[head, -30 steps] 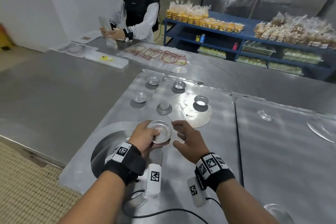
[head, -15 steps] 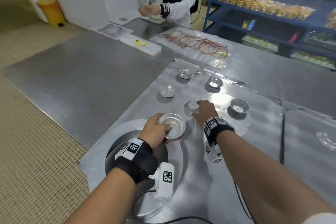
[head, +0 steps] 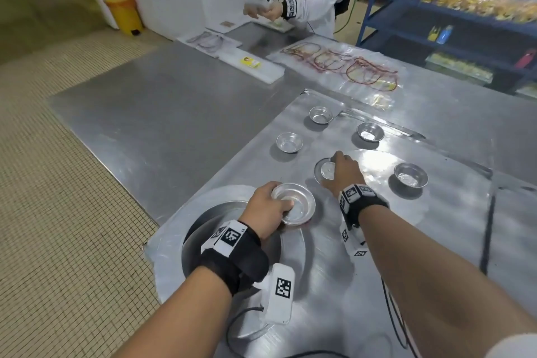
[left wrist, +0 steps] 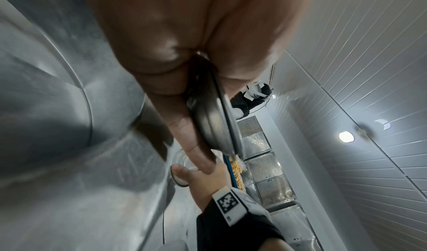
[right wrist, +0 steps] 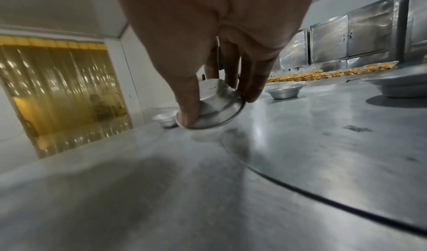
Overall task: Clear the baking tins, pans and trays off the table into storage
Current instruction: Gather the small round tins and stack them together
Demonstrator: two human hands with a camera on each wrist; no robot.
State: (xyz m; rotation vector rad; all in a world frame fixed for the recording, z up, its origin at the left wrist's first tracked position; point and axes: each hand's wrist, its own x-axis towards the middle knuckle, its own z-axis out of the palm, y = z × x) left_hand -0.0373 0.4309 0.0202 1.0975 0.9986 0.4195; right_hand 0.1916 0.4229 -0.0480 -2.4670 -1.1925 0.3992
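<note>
Pinching an upturned small round aluminium tin [right wrist: 216, 107] tilted off the steel tabletop [head: 162, 125], the right hand [right wrist: 215, 35] grip closes, while the left hand [head: 266, 208] grip clasps a wider shallow tin [head: 295, 208].

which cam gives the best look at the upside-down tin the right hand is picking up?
Right wrist: the inverted tin fills mid-frame, tilted, pinched by the right hand. Head view shows it half hidden under that hand. Left wrist catches only a blurred sliver of it.
</note>
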